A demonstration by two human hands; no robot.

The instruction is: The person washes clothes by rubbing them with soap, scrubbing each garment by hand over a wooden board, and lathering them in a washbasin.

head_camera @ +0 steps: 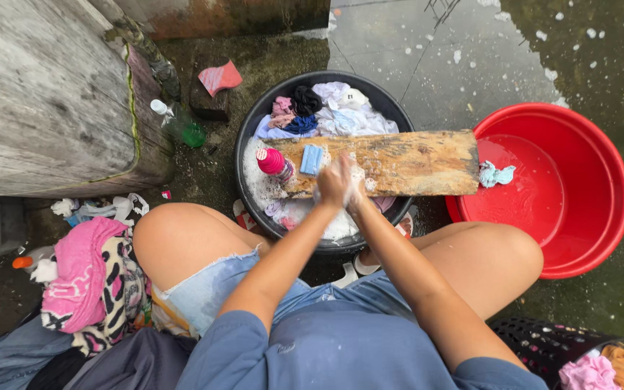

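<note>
My left hand (332, 183) and my right hand (355, 189) are pressed together on a soapy white cloth (348, 180), gripping it against the near edge of a wooden washboard (406, 162). The board lies across a black basin (254, 123) that holds suds and several clothes (326, 108). A blue soap bar (312, 159) rests on the board's left end, just left of my hands. A pink-capped bottle (274, 162) stands in the basin beside it.
A red basin (601, 188) of water sits to the right, with a small teal cloth (495, 174) at the board's end. A green bottle (182, 124) stands by a concrete block (45, 94). Clothes pile (88, 282) lies at left; a black basket (550, 339) at lower right. The ground is wet.
</note>
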